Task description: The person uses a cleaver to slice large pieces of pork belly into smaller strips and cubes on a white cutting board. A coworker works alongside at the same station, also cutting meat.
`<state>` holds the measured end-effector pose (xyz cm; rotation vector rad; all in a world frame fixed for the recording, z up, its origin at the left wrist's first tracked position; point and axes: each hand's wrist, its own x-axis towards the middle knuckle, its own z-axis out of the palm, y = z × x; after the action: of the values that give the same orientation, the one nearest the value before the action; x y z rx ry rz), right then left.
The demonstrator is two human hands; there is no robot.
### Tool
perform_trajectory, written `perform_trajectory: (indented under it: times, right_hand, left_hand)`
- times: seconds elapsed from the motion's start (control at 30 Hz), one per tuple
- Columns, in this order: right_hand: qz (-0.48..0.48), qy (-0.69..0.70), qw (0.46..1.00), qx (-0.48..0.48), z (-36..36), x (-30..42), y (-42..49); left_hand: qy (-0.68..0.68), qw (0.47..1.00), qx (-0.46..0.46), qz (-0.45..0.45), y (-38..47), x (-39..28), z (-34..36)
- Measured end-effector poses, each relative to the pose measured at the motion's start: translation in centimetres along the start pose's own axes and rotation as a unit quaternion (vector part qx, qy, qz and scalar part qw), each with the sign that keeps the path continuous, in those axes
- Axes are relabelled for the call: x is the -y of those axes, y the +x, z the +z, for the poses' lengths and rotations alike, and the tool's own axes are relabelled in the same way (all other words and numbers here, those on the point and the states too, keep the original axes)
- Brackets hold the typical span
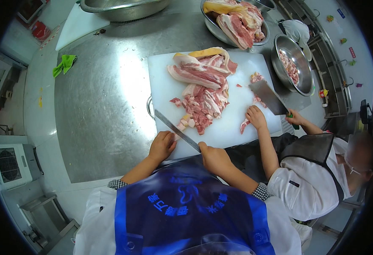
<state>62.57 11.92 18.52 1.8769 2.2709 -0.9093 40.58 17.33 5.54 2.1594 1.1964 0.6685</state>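
My right hand (216,159) grips the handle of a kitchen knife (177,130), its blade slanting away to the upper left over the near left part of a white cutting board (240,140). Beside the blade, the curled fingers of my left hand (162,147) press on a pale strip of pork (176,137) at the board's edge. A heap of cut pork pieces (202,110) lies just beyond the blade. Behind that heap rest larger slabs of pork belly (202,68) with yellowish skin.
At my right a co-worker (307,172) holds a cleaver (267,95) over pork on the same board. Beyond stand a steel bowl of cut meat (308,71) and a bowl (210,27) heaped with pork. A green cloth (65,64) lies on the steel table (100,127).
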Motion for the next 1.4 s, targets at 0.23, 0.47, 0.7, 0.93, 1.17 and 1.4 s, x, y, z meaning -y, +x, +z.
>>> perform_trajectory:
  times: [0.23,0.47,0.7,0.93,1.17,1.4]
  right_hand:
    - [-0.023,0.029,0.997,-0.065,2.5,1.9,4.0]
    - [-0.024,0.085,0.989,-0.116,1.7,1.2,7.5]
    - [-0.04,0.046,0.995,-0.073,1.6,0.0,1.0]
    - [-0.026,0.036,0.999,-0.029,2.7,1.5,1.8]
    - [-0.038,0.071,0.994,-0.067,2.5,3.4,6.2]
    - [0.049,0.071,0.994,-0.064,2.2,-0.1,4.9]
  left_hand:
    - [0.02,0.999,0.023,-0.01,0.3,0.0,0.5]
    - [0.014,0.999,0.027,0.028,0.0,0.0,-0.3]
    - [-0.002,1.0,0.009,0.001,-1.6,0.6,-0.8]
    - [0.005,1.0,-0.011,0.013,-1.6,0.5,0.3]
    - [0.012,0.992,0.096,0.085,-1.4,0.5,-0.4]
    - [-0.006,0.997,0.021,0.078,0.8,-1.0,-0.2]
